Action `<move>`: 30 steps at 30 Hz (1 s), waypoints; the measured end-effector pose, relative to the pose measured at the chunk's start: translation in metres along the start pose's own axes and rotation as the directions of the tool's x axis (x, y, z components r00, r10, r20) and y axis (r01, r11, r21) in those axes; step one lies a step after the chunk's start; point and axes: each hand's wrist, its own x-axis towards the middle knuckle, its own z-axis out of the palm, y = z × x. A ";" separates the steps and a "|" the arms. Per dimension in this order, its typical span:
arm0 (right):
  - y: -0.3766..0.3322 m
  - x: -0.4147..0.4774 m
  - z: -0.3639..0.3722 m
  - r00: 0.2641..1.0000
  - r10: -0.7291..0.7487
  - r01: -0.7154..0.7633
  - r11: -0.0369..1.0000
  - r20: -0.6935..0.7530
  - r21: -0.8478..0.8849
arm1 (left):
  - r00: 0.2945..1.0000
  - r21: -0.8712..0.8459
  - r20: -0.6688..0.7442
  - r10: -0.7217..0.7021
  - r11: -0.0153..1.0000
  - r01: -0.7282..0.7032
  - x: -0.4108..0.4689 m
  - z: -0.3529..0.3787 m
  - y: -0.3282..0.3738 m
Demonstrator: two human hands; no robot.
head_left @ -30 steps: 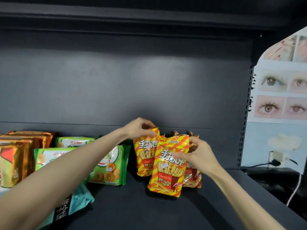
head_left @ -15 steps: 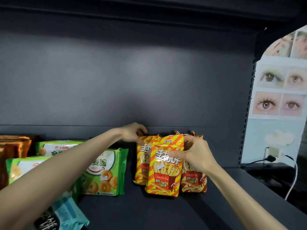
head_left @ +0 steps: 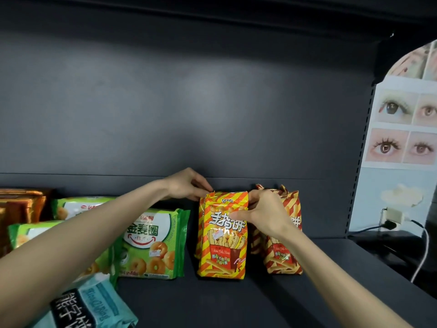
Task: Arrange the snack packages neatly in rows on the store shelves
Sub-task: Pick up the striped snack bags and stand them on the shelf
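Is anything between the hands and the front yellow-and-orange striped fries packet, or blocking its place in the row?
Nothing visible. The left hand pinches the yellow-and-orange striped fries packet at its top left corner, the right hand at its top right. It stands upright between the green ring-biscuit bag and the red-striped packet.

Dark grey all round: the shelf (head_left: 236, 301) lies flat and matte, and its back panel (head_left: 212, 102) rises behind it with a soft patch of light across the middle. Another shelf board (head_left: 212, 10) sits in shadow overhead. At the right is a slotted upright (head_left: 361, 162), then a pale blue wall (head_left: 369, 200) with a poster (head_left: 402, 124) showing 4 close-up eyes. Below it are a white socket (head_left: 390, 217) with a black plug (head_left: 389, 224) and a white cable (head_left: 425, 247) trailing down.
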 end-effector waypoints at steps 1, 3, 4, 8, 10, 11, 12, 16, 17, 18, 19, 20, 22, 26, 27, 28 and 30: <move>-0.001 0.001 0.003 1.000 0.005 -0.005 1.000 -0.006 0.006 | 1.000 -0.032 0.003 -0.002 0.999 0.002 -0.001 -0.001 0.000; -0.001 0.003 0.008 1.000 0.008 -0.008 1.000 -0.017 -0.004 | 1.000 -0.090 0.003 -0.010 0.996 0.010 -0.005 -0.002 0.000; -0.002 0.004 0.010 1.000 0.005 -0.005 1.000 -0.019 -0.023 | 1.000 -0.114 0.005 -0.025 0.993 0.025 -0.006 -0.002 0.000; -0.003 0.007 0.009 1.000 0.006 -0.006 0.998 0.010 -0.057 | 0.994 -0.068 0.081 -0.077 0.994 0.082 -0.011 -0.005 0.006; -0.002 0.009 0.008 1.000 0.012 -0.011 0.999 0.020 -0.045 | 0.989 -0.032 0.121 -0.082 0.996 0.087 -0.014 -0.005 0.010; -0.002 0.009 0.007 1.000 0.017 -0.017 0.999 0.018 -0.035 | 0.987 -0.012 0.139 -0.081 0.996 0.084 -0.015 -0.005 0.011; -0.002 0.008 0.006 1.000 0.021 -0.020 0.999 0.016 -0.031 | 0.985 0.008 0.155 -0.079 0.997 0.078 -0.016 -0.004 0.012; -0.003 0.005 0.006 1.000 0.008 -0.007 0.998 0.030 -0.059 | 0.978 0.056 0.187 -0.096 0.995 0.087 -0.020 -0.002 0.016; -0.003 0.005 0.006 0.999 0.007 -0.005 0.998 0.031 -0.066 | 0.977 0.066 0.191 -0.099 0.994 0.088 -0.021 -0.002 0.017; -0.003 0.004 0.006 0.999 0.002 0.000 0.997 0.033 -0.073 | 0.976 0.079 0.191 -0.100 0.993 0.086 -0.021 -0.002 0.018; -0.003 0.004 0.006 0.999 -0.004 0.007 0.997 0.034 -0.080 | 0.977 0.096 0.189 -0.098 0.992 0.081 -0.022 -0.001 0.018; -0.002 0.004 0.006 0.999 -0.010 0.013 0.996 0.034 -0.091 | 0.978 0.118 0.185 -0.092 0.990 0.071 -0.022 -0.001 0.019; -0.002 0.003 0.007 0.999 -0.025 0.029 0.992 0.036 -0.122 | 0.984 0.164 0.167 -0.070 0.985 0.043 -0.022 0.000 0.019; -0.003 0.001 0.004 0.996 -0.082 0.088 0.985 0.040 -0.148 | 0.998 0.278 0.064 0.008 0.960 -0.026 -0.023 -0.002 0.020; -0.003 0.001 0.003 0.995 -0.093 0.099 0.982 0.046 -0.161 | 0.999 0.305 0.051 0.018 0.952 -0.033 -0.024 -0.002 0.020; -0.004 0.001 0.002 0.994 -0.099 0.106 0.979 0.053 -0.176 | 0.999 0.329 0.047 0.020 0.944 -0.034 -0.025 -0.002 0.021; -0.004 0.002 0.002 0.993 -0.099 0.110 0.975 0.064 -0.195 | 0.999 0.360 0.050 0.011 0.932 -0.028 -0.028 -0.001 0.023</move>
